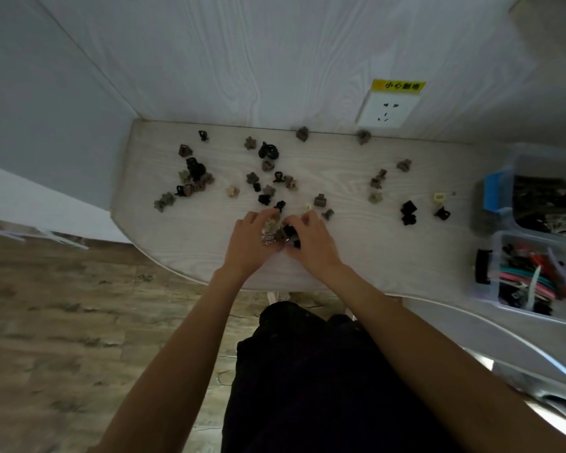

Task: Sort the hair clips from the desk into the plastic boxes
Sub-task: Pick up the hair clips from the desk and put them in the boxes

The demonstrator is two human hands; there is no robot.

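Several small claw hair clips, black, brown and beige, lie scattered over the pale wooden desk (183, 243). My left hand (249, 243) and my right hand (311, 243) meet near the desk's front edge, cupped around a small pile of clips (276, 232); each hand's fingers curl onto clips in that pile. A black clip cluster (195, 170) sits at the left, another black clip (408, 212) at the right. Two clear plastic boxes stand at the desk's right end: the far box (510, 165) holds dark clips, the near box (497, 256) holds colourful ones.
A white wall socket (386, 111) with a yellow label sits on the back wall. Two brown clips (303, 134) rest against that wall. Wood-pattern floor lies to the left, and my dark-trousered legs are below the desk edge.
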